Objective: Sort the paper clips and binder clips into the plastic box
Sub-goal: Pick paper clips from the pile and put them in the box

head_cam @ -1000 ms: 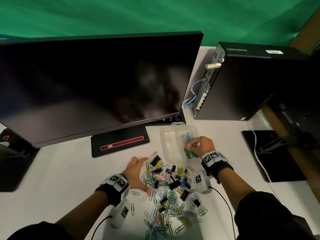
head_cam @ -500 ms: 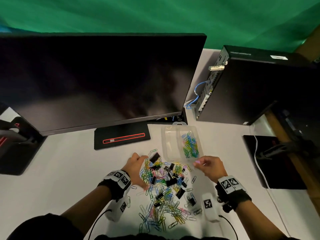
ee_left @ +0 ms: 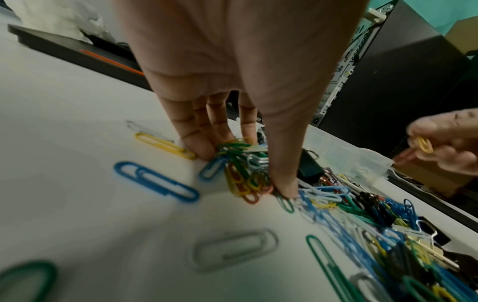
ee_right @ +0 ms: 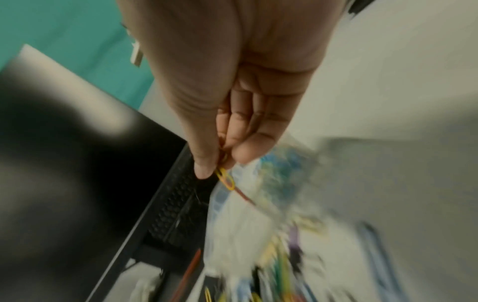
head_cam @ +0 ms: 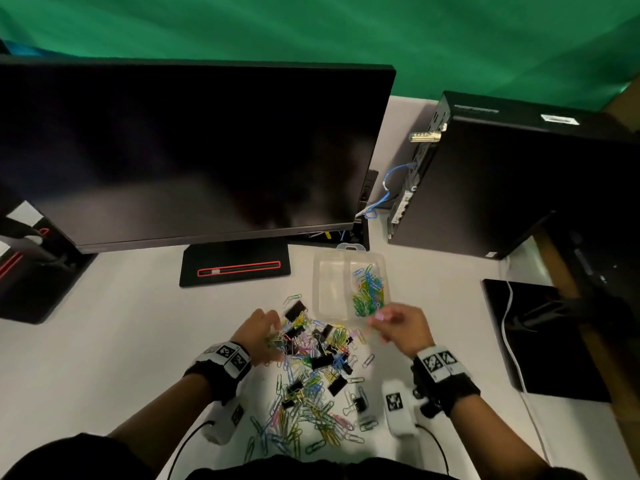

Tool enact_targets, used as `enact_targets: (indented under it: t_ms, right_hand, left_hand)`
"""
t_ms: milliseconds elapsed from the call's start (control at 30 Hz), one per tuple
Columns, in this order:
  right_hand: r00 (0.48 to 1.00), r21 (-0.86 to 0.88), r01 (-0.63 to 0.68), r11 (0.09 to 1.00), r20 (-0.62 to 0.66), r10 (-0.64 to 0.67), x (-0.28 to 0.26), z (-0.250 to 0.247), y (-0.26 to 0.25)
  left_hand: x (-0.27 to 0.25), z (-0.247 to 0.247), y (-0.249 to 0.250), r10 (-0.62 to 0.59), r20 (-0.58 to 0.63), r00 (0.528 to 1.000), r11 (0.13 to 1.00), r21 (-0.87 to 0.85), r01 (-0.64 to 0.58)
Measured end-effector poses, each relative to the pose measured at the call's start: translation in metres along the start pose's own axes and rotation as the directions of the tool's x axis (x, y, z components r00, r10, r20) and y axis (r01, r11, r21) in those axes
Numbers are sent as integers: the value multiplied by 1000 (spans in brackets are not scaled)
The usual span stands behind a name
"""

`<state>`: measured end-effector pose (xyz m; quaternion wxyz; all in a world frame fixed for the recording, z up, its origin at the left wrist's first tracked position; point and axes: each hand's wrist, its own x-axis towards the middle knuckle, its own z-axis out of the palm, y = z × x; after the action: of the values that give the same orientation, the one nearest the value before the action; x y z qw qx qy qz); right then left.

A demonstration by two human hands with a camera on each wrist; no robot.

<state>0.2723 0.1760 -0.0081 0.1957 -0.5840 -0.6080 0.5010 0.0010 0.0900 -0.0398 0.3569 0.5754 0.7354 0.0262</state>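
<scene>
A heap of coloured paper clips (head_cam: 311, 386) mixed with black binder clips (head_cam: 320, 361) lies on the white desk. Behind it stands a clear plastic box (head_cam: 329, 285) with two compartments; its right one holds paper clips (head_cam: 369, 292), its left one looks bare. My left hand (head_cam: 266, 336) is at the heap's left edge, fingers and thumb pinching a bunch of paper clips (ee_left: 241, 169) against the desk. My right hand (head_cam: 398, 327) hovers by the box's near right corner and pinches a yellow paper clip (ee_right: 226, 178) and a red one (ee_right: 244, 197).
A large black monitor (head_cam: 194, 150) on a black base (head_cam: 235, 268) stands behind the heap. A black computer tower (head_cam: 502, 181) stands at the back right, a black pad with a white cable (head_cam: 512, 327) to the right. Loose paper clips (ee_left: 155, 180) lie scattered left of the heap.
My right hand left the box, dipped to the heap and now rises by the box's corner with clips. My left hand has closed on a bunch at the heap's left edge.
</scene>
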Motion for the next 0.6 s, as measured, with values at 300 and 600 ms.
enact_targets:
  t_ms: [300, 600]
  right_hand:
    - [981, 95, -51, 994, -181, 68, 50, -18, -24]
    - [997, -247, 38, 968, 78, -19, 8, -27, 18]
  left_hand:
    - [-1, -1, 5, -29, -68, 997, 996, 83, 34]
    - [-6, -6, 0, -73, -74, 995, 993, -95, 66]
